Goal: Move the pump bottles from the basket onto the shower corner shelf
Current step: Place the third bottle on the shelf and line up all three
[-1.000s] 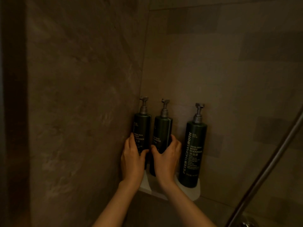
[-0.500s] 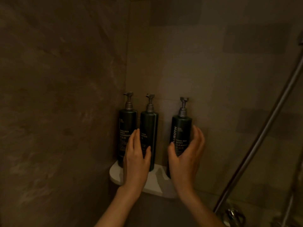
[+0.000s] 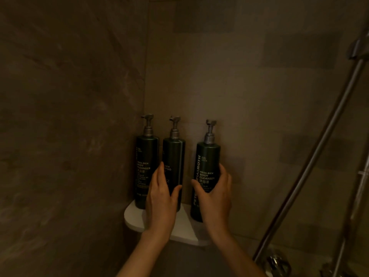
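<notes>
**A:** From your head camera, what is on the shelf?

**B:** Three dark green pump bottles stand upright on the white corner shelf (image 3: 185, 226), where the two brown tiled walls meet. The left body cleanser bottle (image 3: 145, 170) sits closest to the corner seam, against the left wall. The shampoo bottle (image 3: 173, 156) stands just beside it, and the right body cleanser bottle (image 3: 206, 168) stands a little apart, near the shelf's right end. All three have grey pump heads.

**A:** And where are your hands?

**B:** Your left hand (image 3: 161, 198) is wrapped around the lower half of the shampoo bottle, fingers on its left side and thumb on its right, so you are holding it. Your right hand (image 3: 214, 196) grips the right body cleanser bottle the same way: thumb across the label front, fingers curled behind its right side. Both bottles have their bases on or at the shelf; your hands hide the exact contact.

**A:** Anything else in view?

**B:** A metal shower rail (image 3: 311, 160) slants up the right side, with a bracket (image 3: 359, 48) near its top and chrome tap fittings (image 3: 277, 262) low down in the dark. The basket does not show in this view.
</notes>
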`<state>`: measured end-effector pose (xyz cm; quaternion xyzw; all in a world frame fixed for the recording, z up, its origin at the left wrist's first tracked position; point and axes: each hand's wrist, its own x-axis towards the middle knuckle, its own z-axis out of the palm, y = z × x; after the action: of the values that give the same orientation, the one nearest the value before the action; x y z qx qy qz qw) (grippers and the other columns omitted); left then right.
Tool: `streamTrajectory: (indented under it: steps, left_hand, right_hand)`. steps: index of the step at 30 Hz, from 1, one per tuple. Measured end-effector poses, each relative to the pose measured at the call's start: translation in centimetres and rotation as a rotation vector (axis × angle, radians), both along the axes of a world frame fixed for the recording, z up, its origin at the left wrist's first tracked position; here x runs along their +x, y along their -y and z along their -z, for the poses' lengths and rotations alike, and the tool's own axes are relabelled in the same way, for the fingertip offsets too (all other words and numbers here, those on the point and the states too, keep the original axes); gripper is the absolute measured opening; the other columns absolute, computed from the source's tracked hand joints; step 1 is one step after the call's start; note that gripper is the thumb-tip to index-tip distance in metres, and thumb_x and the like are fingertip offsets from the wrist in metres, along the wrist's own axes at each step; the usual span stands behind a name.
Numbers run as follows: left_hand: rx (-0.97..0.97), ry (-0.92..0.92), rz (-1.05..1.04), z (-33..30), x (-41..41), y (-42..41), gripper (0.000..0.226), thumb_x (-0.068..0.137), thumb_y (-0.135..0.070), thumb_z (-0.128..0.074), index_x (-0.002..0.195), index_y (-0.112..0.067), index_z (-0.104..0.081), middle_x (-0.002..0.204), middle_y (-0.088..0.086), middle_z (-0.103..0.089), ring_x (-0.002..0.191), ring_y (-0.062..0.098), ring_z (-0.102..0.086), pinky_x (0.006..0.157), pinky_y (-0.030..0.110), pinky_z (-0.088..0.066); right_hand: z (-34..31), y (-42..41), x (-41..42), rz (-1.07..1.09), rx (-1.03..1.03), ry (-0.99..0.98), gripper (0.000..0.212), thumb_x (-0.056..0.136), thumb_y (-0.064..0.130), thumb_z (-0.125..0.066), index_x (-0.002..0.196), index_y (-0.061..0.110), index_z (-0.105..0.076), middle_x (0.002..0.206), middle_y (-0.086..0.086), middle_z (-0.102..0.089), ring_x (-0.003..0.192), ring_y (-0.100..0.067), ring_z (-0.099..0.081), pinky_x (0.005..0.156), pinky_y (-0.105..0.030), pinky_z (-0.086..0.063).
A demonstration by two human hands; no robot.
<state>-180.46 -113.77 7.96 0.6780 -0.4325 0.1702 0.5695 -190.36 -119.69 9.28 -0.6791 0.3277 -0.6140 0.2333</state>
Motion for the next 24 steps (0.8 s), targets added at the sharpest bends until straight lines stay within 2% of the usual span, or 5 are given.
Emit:
streamTrajectory:
  steps: [4, 8, 16, 20, 24]
  left_hand:
    - [-0.018, -0.001, 0.009, -0.07, -0.17, -0.19, 0.076, 0.084, -0.018, -0.066, 0.147, -0.014, -0.023, 0.148, 0.011, -0.037, 0.134, 0.023, -0.038, 0.107, 0.036, -0.036]
    - [-0.028, -0.010, 0.020, -0.19, -0.29, -0.32, 0.075, 0.084, -0.018, -0.065, 0.147, -0.015, -0.024, 0.148, 0.010, -0.037, 0.134, 0.023, -0.038, 0.106, 0.034, -0.035]
    - [-0.017, 0.005, 0.014, -0.25, -0.15, -0.27, 0.075, 0.084, -0.019, -0.066, 0.146, -0.013, -0.024, 0.148, 0.009, -0.037, 0.133, 0.023, -0.039, 0.104, 0.031, -0.036]
    - [-0.017, 0.000, 0.014, -0.19, -0.25, -0.26, 0.075, 0.085, -0.020, -0.066, 0.146, -0.013, -0.024, 0.148, 0.009, -0.037, 0.134, 0.023, -0.039, 0.104, 0.029, -0.034]
    - [-0.011, -0.004, 0.012, -0.20, -0.26, -0.28, 0.075, 0.084, -0.019, -0.066, 0.146, -0.013, -0.024, 0.148, 0.011, -0.036, 0.134, 0.024, -0.038, 0.105, 0.034, -0.036]
  right_hand:
    - [0.15, 0.23, 0.18, -0.044, 0.004, 0.030, 0.076, 0.074, 0.032, -0.076, 0.138, 0.027, -0.034, 0.122, 0.012, -0.043, 0.100, -0.003, -0.048, 0.070, -0.010, -0.036]
    - [0.36, 0.47, 0.31, -0.073, -0.008, 0.028, 0.075, 0.075, 0.032, -0.075, 0.139, 0.028, -0.034, 0.116, 0.018, -0.040, 0.098, 0.003, -0.045, 0.066, -0.003, -0.033]
    - [0.66, 0.69, 0.46, -0.097, -0.020, 0.033, 0.075, 0.077, 0.034, -0.074, 0.139, 0.029, -0.033, 0.119, 0.019, -0.041, 0.096, 0.006, -0.045, 0.065, -0.004, -0.036]
    - [0.57, 0.80, 0.36, -0.112, -0.016, 0.032, 0.075, 0.076, 0.033, -0.074, 0.139, 0.027, -0.034, 0.119, 0.018, -0.041, 0.101, 0.000, -0.047, 0.071, -0.006, -0.034]
    - [0.58, 0.76, 0.37, -0.123, -0.011, 0.026, 0.075, 0.077, 0.033, -0.073, 0.140, 0.028, -0.032, 0.118, 0.017, -0.041, 0.100, 0.001, -0.047, 0.069, -0.006, -0.036]
